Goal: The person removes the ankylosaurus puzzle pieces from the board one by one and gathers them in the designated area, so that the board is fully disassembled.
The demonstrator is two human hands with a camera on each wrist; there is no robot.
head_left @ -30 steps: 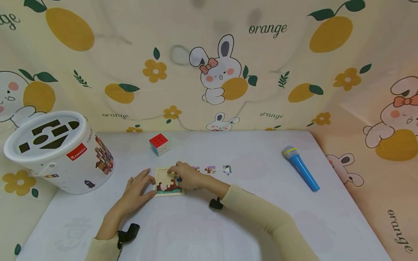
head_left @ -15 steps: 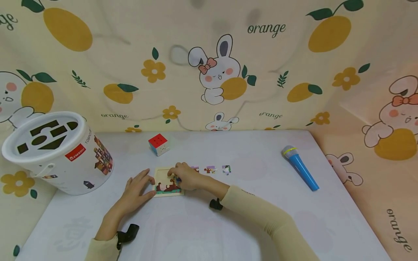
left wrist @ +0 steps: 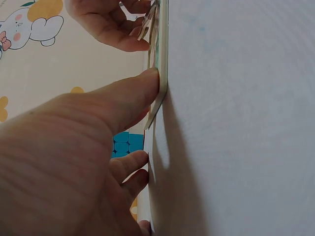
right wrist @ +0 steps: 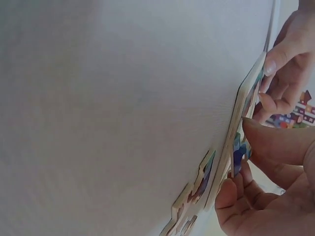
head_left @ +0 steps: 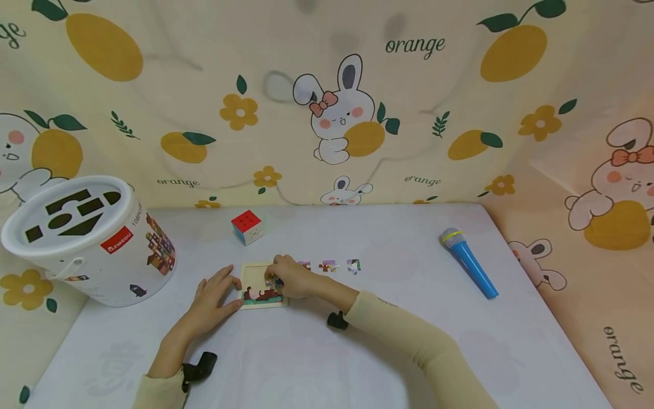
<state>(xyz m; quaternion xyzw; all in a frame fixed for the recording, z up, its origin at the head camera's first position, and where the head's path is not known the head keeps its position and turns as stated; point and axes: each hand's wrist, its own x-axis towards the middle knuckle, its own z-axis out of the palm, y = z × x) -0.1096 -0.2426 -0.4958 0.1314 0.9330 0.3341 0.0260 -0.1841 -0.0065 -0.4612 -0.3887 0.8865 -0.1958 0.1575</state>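
A small wooden jigsaw puzzle board (head_left: pixel 253 272) lies on the table, its lower part filled with a brown and green picture. My left hand (head_left: pixel 212 301) rests at the board's left side; its thumb (left wrist: pixel 140 91) touches the edge and the other fingers are loosely spread. Over the board's right part, my right hand (head_left: pixel 291 277) pinches a puzzle piece (right wrist: pixel 238 152) between thumb and fingers, tilted against the board. From the head, that piece is mostly hidden by the hand. Loose puzzle pieces (head_left: pixel 328 266) lie in a row to the right of the board.
A red-topped puzzle cube (head_left: pixel 248 227) stands behind the board. On the left is a big white bucket (head_left: pixel 92 261) with shape holes in its lid. A blue toy microphone (head_left: pixel 469 262) lies at the right. A printed cloth wall (head_left: pixel 286 147) closes off the back.
My right hand's fingers have shifted slightly to the right over the board, still pinching the puzzle piece. My left hand stays at the board's edge. The head view has drifted a little.
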